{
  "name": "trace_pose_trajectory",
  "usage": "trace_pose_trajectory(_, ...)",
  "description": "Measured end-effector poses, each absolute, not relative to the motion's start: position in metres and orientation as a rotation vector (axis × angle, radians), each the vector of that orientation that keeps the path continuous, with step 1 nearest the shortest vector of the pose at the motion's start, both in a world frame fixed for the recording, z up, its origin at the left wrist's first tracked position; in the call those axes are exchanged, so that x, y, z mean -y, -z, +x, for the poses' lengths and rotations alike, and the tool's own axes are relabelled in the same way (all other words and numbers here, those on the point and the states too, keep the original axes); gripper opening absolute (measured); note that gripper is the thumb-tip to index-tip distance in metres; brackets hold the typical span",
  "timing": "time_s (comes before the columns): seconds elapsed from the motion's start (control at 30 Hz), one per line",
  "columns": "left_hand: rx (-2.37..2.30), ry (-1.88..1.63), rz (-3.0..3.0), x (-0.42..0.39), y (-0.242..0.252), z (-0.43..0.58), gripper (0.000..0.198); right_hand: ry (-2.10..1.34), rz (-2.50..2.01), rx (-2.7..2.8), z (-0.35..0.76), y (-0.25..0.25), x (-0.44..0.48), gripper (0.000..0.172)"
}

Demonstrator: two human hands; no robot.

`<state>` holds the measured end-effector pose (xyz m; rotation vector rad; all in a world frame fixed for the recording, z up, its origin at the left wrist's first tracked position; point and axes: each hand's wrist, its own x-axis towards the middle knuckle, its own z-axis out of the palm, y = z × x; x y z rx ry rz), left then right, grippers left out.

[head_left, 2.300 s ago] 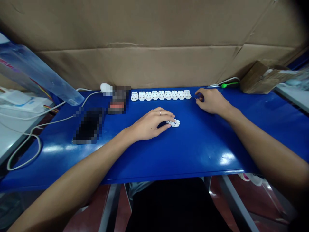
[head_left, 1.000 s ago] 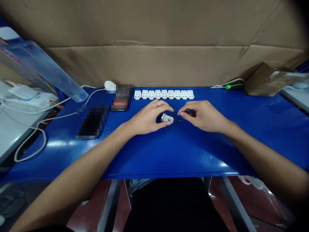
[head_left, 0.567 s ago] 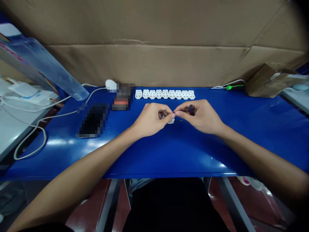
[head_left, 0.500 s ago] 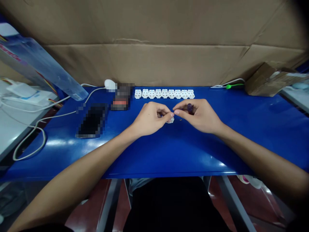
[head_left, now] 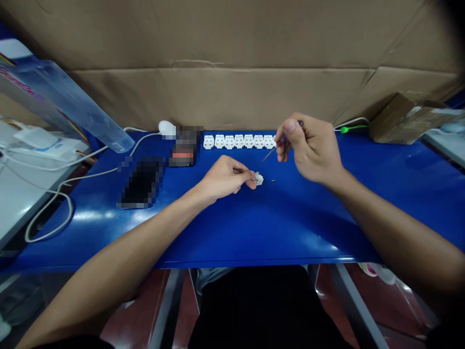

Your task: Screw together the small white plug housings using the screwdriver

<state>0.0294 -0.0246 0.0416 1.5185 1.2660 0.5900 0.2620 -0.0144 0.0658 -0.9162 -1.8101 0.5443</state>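
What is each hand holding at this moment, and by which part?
The right hand pinches a small screwdriver by its dark handle, between thumb and fingers. The left hand holds a small white electrical fitting by its edge, with its fingertips.

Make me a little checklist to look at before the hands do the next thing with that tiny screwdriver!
1. The left hand pinches the small white plastic socket piece: ok.
2. The right hand grips the slim screwdriver with a dark purple handle and thin metal shaft: ok.
3. The screwdriver tip touches the white piece: not ok, it hangs apart from it.
4. The tiny dark screw lies on the shiny blue table, beside the white piece: ok.
5. The screw hole in the white piece faces up: cannot tell, it is too small to see.
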Motion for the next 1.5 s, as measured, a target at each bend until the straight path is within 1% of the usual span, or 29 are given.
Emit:
trace_pose_trajectory(0.23, -1.256, -0.597, 1.486, 0.025, -0.038, 0.030, 0.018, -0.592, -0.908, 1.834, 0.261, -0.048, 0.019, 0.056)
trace_pose_trajectory(0.63, -1.247, -0.591, 1.448, 0.024, -0.032, 0.032, 0.019, -0.561, -0.950, 1.864, 0.260, -0.047, 0.020, 0.058)
trace_pose_trajectory(0.9, -1.257, -0.575, 1.432, 0.026, -0.034, 0.036, 0.021, -0.544, -0.951, 1.992, 0.261, -0.047, 0.018, 0.058)
trace_pose_trajectory(1.27, -1.281, -0.573, 1.461, 0.027, -0.033, 0.042, 0.024, -0.531, -0.963, 1.978, 0.261, -0.048, 0.015, 0.064)
trace_pose_trajectory(1.5, -1.302, -0.571, 1.430, 0.026, -0.034, 0.043, 0.025, -0.516, -0.953, 1.990, 0.260, -0.048, 0.014, 0.063)
